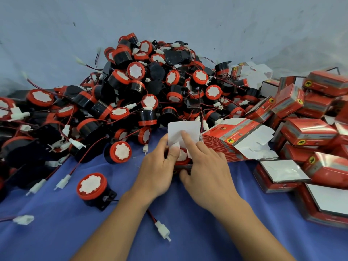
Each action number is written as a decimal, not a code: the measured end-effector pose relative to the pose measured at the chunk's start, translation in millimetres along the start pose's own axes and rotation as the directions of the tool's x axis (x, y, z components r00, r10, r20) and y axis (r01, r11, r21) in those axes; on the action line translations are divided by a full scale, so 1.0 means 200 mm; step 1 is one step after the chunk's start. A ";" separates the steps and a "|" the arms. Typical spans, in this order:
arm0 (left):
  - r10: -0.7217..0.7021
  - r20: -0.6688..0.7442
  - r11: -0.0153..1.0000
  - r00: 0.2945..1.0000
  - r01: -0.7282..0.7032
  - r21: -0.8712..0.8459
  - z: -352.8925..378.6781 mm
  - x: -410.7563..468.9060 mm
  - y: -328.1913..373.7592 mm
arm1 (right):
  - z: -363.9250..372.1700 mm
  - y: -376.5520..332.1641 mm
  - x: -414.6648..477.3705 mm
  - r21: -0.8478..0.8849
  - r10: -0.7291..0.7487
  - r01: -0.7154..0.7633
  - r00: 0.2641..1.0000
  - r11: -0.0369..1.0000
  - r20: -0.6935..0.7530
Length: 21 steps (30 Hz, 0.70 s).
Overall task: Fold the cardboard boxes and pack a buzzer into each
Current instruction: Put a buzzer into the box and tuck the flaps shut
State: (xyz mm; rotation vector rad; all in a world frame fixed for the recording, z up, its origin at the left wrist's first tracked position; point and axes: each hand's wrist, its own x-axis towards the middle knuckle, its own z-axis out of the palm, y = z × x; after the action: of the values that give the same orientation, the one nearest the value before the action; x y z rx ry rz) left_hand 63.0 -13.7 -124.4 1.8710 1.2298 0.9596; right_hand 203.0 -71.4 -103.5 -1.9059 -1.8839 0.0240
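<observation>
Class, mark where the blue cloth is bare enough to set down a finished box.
Bare: front left, between the lone buzzer and loose connector; and between right forearm and open boxes. Crowded: buzzer heap behind, box pile right.

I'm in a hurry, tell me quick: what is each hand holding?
Left hand: holds the box.
Right hand: holds the same box, forefinger pressing its flap.

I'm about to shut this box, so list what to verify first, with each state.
1. Red-and-black round buzzer seated inside the red cardboard box: ok.
2. Its wire and white plug tucked inside: cannot tell.
3. White lid flap upright, free to fold: ok.
4. Left hand grips the box, thumb on small white side flap: ok.
5. Right hand index fingertip on lid flap: ok.
</observation>
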 end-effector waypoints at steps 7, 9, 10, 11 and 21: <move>-0.164 -0.064 0.976 0.984 0.152 -0.154 0.00 0.06 0.00 | 0.00 0.09 0.00 0.420 0.103 -0.085 0.995 0.903 -0.020; -0.182 -0.076 0.967 0.980 0.164 -0.195 -0.01 0.07 0.00 | 0.01 0.13 0.00 0.564 0.207 -0.145 0.977 0.813 -0.048; -0.165 -0.074 0.969 0.984 0.147 -0.197 -0.02 0.08 0.00 | 0.02 0.14 -0.01 0.616 0.257 -0.161 0.964 0.771 -0.070; -0.142 -0.074 0.971 0.987 0.125 -0.202 -0.02 0.08 0.00 | 0.02 0.14 -0.01 0.645 0.292 -0.165 0.952 0.746 -0.094; -0.120 -0.043 0.955 0.992 0.104 -0.277 -0.02 0.09 0.00 | 0.06 0.14 0.04 0.735 0.257 -0.267 0.958 0.623 0.130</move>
State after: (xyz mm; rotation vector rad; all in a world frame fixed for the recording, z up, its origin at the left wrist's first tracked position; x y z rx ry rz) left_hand 65.1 4.6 -118.4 1.5509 1.1588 1.0703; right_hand 225.0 -59.0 -121.4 -1.5338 -1.2510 0.7922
